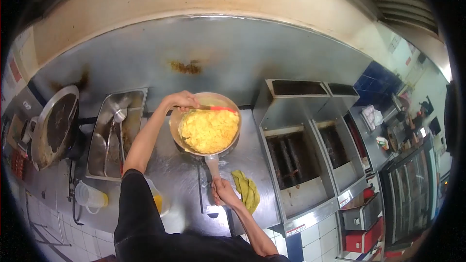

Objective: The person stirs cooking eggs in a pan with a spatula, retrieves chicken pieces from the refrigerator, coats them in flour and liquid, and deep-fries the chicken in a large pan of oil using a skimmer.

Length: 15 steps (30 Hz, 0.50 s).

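Yellow scrambled eggs fill most of a wide frying pan in the middle of the head view. My right hand is closed around the pan's handle, which points toward me. Over the pan's far left rim, my left hand grips a spatula with a red end. The spatula lies across the far side of the eggs, its red end near the right rim. A crumpled green cloth rests on the steel counter, just right of my right hand.
Left of the pan sits a steel tray with ladles; farther left leans a big dark wok. A clear jug and another container, both with yellow liquid, stand nearer me. Deep fryers adjoin on the right.
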Motion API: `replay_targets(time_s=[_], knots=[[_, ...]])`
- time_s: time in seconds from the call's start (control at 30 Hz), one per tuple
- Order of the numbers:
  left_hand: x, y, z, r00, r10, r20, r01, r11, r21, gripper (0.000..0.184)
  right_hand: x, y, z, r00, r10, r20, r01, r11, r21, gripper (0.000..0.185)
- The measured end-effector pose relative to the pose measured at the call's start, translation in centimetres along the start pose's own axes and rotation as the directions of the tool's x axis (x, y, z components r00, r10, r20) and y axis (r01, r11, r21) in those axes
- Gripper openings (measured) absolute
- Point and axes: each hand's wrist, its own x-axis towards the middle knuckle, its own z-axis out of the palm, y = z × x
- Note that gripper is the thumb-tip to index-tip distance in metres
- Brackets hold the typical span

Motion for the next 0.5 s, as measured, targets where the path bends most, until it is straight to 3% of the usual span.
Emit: replay_targets(time_s=[0.13,0.2,0.23,0.27,0.33,0.4,0.5], knots=[[-4.1,1.7,1.5,0.997,0.072,0.03,-0.075,0.988,0.133,0.029,0.3,0.6,-1.1,0.999,-0.039,-0.032,0.035,0.994,-0.103,0.04],[-6.6,2.5,3.1,0.989,0.145,0.039,-0.149,0.931,0.333,0.026,-1.0,-1.8,-1.7,0.999,0.022,-0.038,-0.027,0.992,-0.122,0.039],[-7.0,1.3,3.8,0.906,0.424,0.019,-0.383,0.798,0.466,0.025,-1.7,-3.0,-2.0,0.997,0.064,-0.051,-0.071,0.988,-0.134,0.038],[-7.3,0.4,4.0,0.907,0.42,0.022,-0.381,0.8,0.463,0.025,-2.1,-3.7,-2.3,0.996,0.07,-0.051,-0.076,0.988,-0.131,0.038],[-13.9,3.4,4.7,0.965,0.261,-0.037,-0.201,0.817,0.541,0.026,-2.5,-4.7,-2.7,0.988,0.153,-0.017,-0.154,0.987,-0.05,0.037],[-16.9,4.1,6.4,0.964,0.256,-0.076,-0.163,0.787,0.595,0.023,-1.9,-4.3,-3.2,0.99,0.143,-0.018,-0.144,0.987,-0.074,0.037],[-15.1,1.9,11.7,0.903,0.287,-0.321,-0.022,0.775,0.631,0.021,-1.2,-2.7,-2.9,0.995,0.085,-0.046,-0.091,0.985,-0.146,0.038]])
